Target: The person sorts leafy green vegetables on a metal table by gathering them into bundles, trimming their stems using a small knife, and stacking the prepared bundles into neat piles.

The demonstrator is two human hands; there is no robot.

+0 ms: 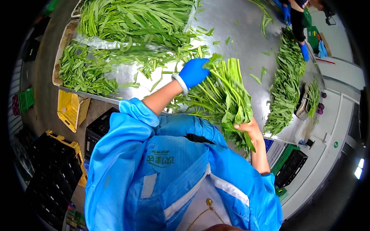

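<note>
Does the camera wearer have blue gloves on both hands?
No, the left hand wears one; the right hand, holding a leafy green bunch, is bare.

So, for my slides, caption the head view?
Gloved left hand at a leafy bunch held in the bare right hand.

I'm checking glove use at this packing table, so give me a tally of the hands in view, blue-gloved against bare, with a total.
Blue-gloved hands: 3 (the wearer's left hand, a co-worker's nearer hand and the co-worker's farther hand)
Bare hands: 1 (the wearer's right hand)
Total: 4
</note>
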